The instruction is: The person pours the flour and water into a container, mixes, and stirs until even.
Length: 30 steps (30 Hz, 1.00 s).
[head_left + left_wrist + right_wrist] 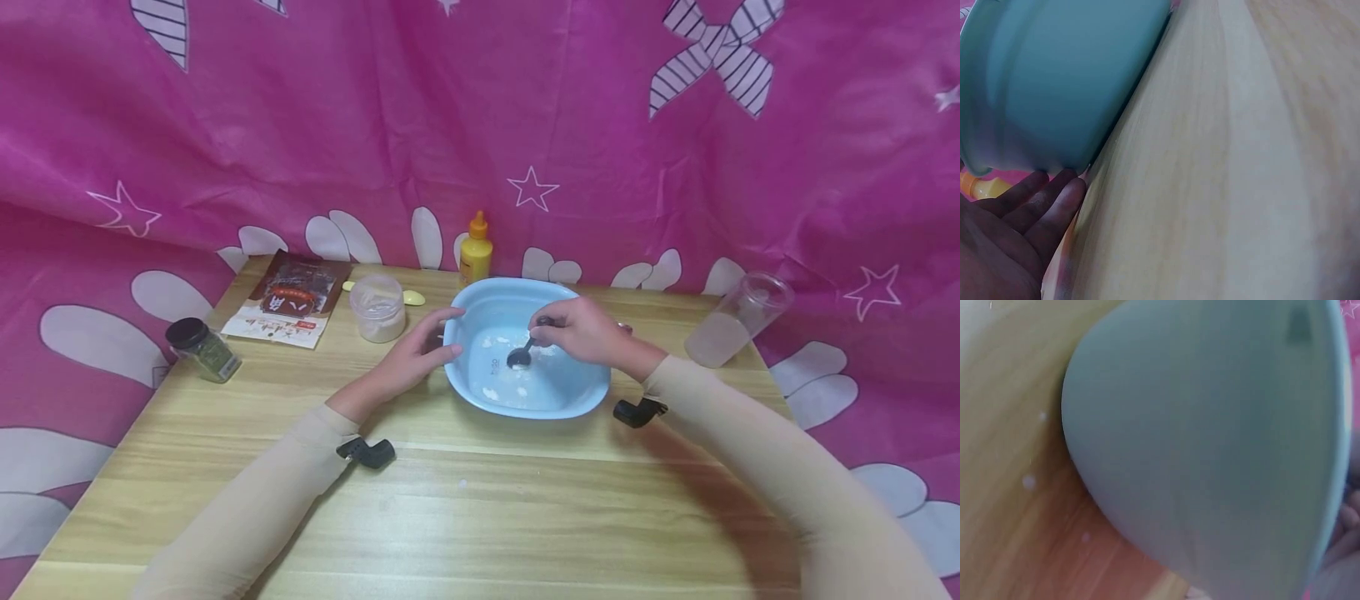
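At the far left of the wooden desk (225,433) a small dark-lidded jar (202,349) of green flakes lies tilted near the edge. Next comes a brown and white printed packet (291,298) lying flat, then a clear plastic tub (378,308) with pale powder in it, and a yellowish spoon-like item (412,297) just behind the tub. The left hand (420,352) rests against the left wall of the light blue basin (480,392), fingers straight and spread, thumb along the rim; the left wrist view shows the fingertips (1063,190) touching the basin's outer side where it meets the desk. A yellow squeeze bottle (476,250) with an orange cap stands upright behind the basin, against the pink patterned cloth (480,108). The basin sits at the middle of the desk and holds white lumps of powder on its floor. The right hand (581,332) reaches over the basin, fingers curled, pinching the handle of a dark spoon (521,357) whose bowl is down among the powder. Far right, a clear plastic cup (738,319) lies tilted against the cloth.
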Motion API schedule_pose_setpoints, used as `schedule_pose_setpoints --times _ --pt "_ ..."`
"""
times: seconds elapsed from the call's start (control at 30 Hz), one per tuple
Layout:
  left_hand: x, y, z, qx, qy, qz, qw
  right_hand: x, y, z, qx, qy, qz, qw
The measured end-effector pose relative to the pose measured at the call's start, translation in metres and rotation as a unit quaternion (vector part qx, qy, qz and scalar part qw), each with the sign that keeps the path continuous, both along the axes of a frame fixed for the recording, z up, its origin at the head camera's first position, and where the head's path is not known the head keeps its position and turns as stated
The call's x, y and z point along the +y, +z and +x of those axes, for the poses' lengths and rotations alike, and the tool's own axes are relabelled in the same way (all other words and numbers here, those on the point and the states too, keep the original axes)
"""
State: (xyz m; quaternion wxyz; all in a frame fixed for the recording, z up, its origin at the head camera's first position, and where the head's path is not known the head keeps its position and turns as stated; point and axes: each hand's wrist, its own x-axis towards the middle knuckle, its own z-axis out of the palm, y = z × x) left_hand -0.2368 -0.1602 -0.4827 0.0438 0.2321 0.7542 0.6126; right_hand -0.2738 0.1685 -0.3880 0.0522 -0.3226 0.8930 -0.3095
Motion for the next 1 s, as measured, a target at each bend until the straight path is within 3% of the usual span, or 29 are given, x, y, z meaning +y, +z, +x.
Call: schedule_pose_setpoints --times 0.17,0.3,0.47,0.8,1.0 --pt "0.001 -0.001 -0.001 0.0 0.0 -0.002 1.0 0.003 -0.001 -0.002 0.049 -0.044 0.027 0.997" --pt "0.002 0.0 -0.001 0.001 0.001 -0.004 1.0 0.002 0.002 0.005 0.043 -0.01 0.024 0.999" --pt "0.002 0.0 0.0 0.003 0.004 -0.004 1.0 -0.006 0.005 0.013 0.002 0.041 0.012 0.999" --pt "0.001 -0.005 0.0 -0.002 0.004 0.0 1.0 -0.007 0.004 0.004 0.049 -0.019 0.026 0.998" --pt "0.001 -0.006 -0.001 -0.006 0.0 0.005 1.0 -0.009 0.007 0.009 0.019 0.028 0.023 0.999"
